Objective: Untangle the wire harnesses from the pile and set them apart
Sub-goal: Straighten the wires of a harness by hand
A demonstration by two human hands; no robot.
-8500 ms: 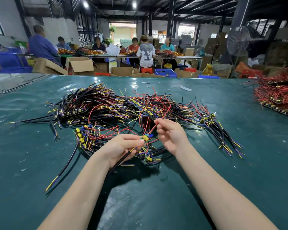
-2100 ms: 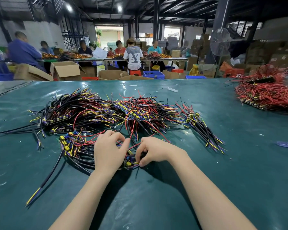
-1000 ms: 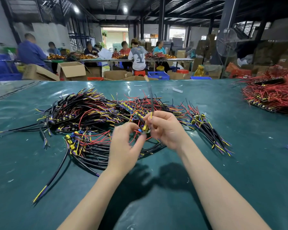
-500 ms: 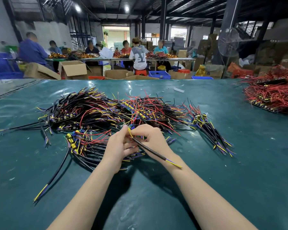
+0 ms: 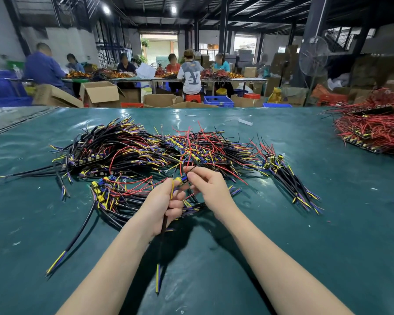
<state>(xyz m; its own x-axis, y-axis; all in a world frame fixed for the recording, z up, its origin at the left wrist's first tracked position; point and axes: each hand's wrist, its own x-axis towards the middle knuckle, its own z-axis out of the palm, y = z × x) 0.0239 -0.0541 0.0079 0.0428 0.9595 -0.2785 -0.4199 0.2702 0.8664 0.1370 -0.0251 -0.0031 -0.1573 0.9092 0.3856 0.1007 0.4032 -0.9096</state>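
while the left hand (image 5: 164, 205) grips one black-sheathed wire harness (image 5: 163, 226) toward the near edge of the green table (image 5: 305, 246) and the right hand (image 5: 210, 189) pinches its yellow connector (image 5: 179, 179), the tangled multicoloured wire pile (image 5: 146, 153) mid-table appears mostly unsorted.

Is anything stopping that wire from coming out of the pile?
Yes. The left hand grips the held harness, but its thin wires at the right hand lead into the pile among other strands.

pile (image 5: 159, 155) on table (image 5: 282, 223), hands before it
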